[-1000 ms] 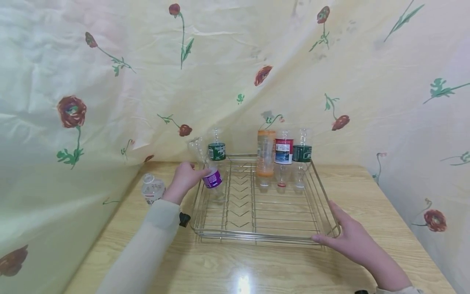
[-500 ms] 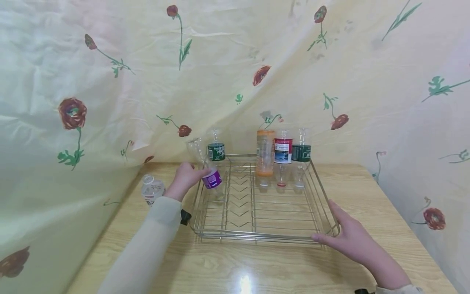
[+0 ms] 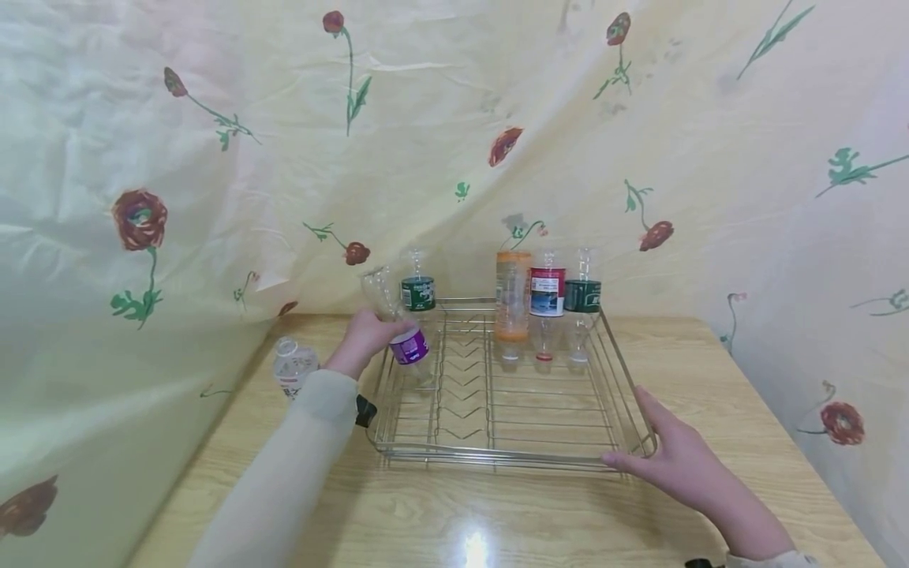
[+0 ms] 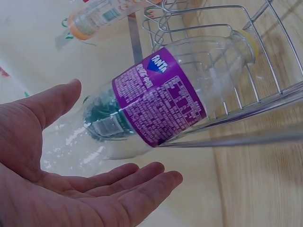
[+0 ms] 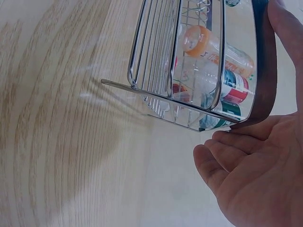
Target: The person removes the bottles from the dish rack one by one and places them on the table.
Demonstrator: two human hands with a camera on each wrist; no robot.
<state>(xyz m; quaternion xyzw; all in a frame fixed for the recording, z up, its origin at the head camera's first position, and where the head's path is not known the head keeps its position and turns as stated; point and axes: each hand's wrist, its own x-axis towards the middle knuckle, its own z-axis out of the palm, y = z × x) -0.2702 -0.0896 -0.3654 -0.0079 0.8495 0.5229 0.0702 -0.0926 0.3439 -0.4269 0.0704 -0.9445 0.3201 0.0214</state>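
Purple-labelled bottle (image 3: 409,345), clear, smooth plastic, leans neck-down in the left side of the shiny wire rack (image 3: 490,456); my left hand (image 3: 364,341) spreads loosely around it, my right hand (image 3: 671,461) gripping the near-right corner.

"FANTA" stands in white on a blue patch (image 4: 157,65) of the purple label (image 4: 159,98) around the clear bottle (image 4: 194,66); the finer print there is too small to read. The head view's red label (image 3: 548,292) and two green labels (image 3: 583,297) bear print, likewise unreadable.
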